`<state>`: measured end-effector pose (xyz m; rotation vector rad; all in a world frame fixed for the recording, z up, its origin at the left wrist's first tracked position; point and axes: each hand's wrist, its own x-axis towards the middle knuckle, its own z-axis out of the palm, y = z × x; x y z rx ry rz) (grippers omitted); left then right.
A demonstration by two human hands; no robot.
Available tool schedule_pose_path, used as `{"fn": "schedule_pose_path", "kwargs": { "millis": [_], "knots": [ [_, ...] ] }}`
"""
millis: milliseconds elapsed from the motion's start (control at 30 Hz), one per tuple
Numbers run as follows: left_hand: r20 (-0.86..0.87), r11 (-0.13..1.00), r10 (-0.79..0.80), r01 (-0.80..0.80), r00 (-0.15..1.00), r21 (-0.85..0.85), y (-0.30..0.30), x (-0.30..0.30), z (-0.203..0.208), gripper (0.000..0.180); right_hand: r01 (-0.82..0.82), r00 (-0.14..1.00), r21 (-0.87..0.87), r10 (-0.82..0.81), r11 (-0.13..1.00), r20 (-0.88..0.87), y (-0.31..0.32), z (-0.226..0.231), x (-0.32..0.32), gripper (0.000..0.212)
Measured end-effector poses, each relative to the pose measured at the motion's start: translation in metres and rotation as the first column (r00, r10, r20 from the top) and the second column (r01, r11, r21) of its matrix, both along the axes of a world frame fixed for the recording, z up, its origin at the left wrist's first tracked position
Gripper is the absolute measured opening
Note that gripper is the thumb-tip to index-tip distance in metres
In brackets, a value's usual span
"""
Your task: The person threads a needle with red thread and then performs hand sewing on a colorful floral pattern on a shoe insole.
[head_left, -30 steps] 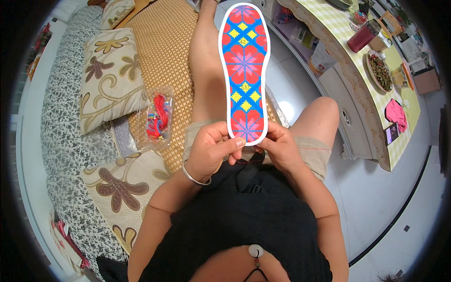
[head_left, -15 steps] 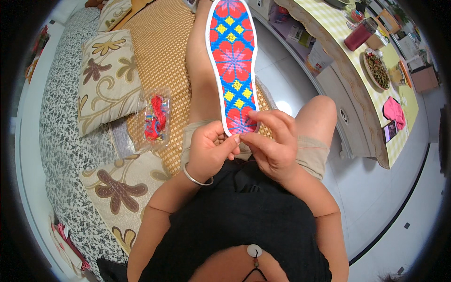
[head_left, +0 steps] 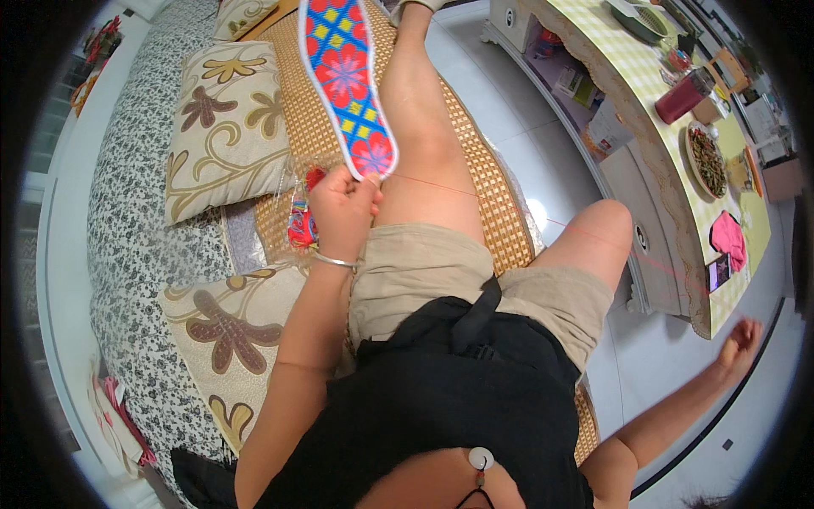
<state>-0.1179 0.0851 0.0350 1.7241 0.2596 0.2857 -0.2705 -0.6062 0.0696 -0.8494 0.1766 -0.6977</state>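
My left hand [head_left: 343, 204] pinches the bottom end of an embroidered insole [head_left: 346, 76], white-edged with red flowers, blue lattice and yellow squares. It is held out over my left thigh, its far end cut off by the top of the view. From its lower end a thin red thread [head_left: 475, 194] runs taut across my lap to the right. Far out at the right, my right hand [head_left: 740, 343] is closed and slightly blurred at the thread's far side. A needle, if there is one, is too small to see.
Beside my left hand lies a clear bag of coloured thread [head_left: 303, 225] on the woven mat [head_left: 471, 136]. Patterned cushions [head_left: 229, 127] are at the left. On the right stands a cabinet [head_left: 623, 174] with a plate of food [head_left: 705, 161], a dark red bottle [head_left: 683, 97] and a phone [head_left: 718, 272].
My right hand has left the insole and swung far right, drawing the red thread out long. My left hand has shifted left and up with the insole, which now tilts.
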Motion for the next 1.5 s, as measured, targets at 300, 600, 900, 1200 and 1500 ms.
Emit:
{"fn": "schedule_pose_path", "kwargs": {
  "millis": [300,600,900,1200,1500],
  "knots": [
    [-0.065,0.976,-0.055,0.04,0.996,-0.215,-0.015,-0.001,-0.002,0.006,0.685,0.683,-0.354,-0.731,0.637,0.005,-0.084,-0.041,-0.032,0.018],
    [-0.072,0.903,-0.334,0.297,0.94,-0.31,-0.069,-0.033,0.029,0.008,-0.179,0.983,-0.915,0.107,0.361,-0.15,0.406,0.004,0.106,0.014],
    [-0.091,0.887,-0.403,0.364,0.911,-0.283,-0.076,-0.047,0.035,0.009,-0.053,0.963,-0.972,0.268,0.228,0.01,0.44,-0.011,0.111,0.018],
    [-0.049,0.888,-0.409,0.385,0.911,-0.253,-0.076,-0.049,0.032,0.009,-0.049,0.962,-0.983,0.271,0.178,0.001,0.442,-0.01,0.109,0.019],
    [-0.028,0.892,-0.407,0.39,0.913,-0.228,-0.076,-0.049,0.028,0.009,-0.039,0.964,-0.984,0.264,0.173,0.008,0.442,-0.01,0.109,0.02]
  ]
}}
